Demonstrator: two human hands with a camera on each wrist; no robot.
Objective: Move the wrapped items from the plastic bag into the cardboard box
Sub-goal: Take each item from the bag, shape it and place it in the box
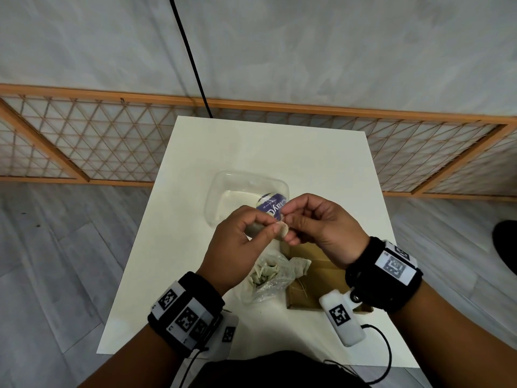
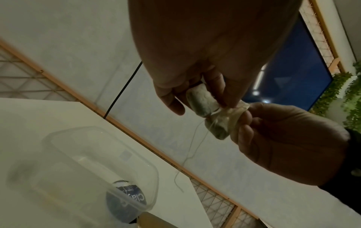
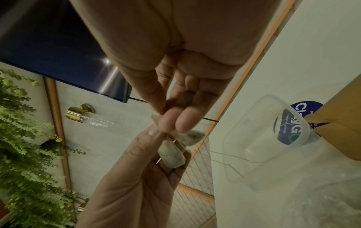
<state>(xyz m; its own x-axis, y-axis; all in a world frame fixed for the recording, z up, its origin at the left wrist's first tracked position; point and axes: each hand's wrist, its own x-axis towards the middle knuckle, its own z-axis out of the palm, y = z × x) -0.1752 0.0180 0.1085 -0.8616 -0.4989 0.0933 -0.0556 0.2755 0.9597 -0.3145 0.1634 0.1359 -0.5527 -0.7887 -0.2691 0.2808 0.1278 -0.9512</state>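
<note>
Wrapped item (image 2: 203,101) held up above the cardboard box (image 1: 307,264), pinched between left hand (image 1: 237,247) fingertips and right hand (image 1: 321,228) fingertips, both hands curled, plastic bag (image 1: 268,278) just left of the box on the counter (image 1: 307,158), clear tub (image 1: 223,191) beyond

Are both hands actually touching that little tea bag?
Touching. The left wrist view shows the left hand pinching one tea bag pouch, the right hand pinching its other end.
</note>
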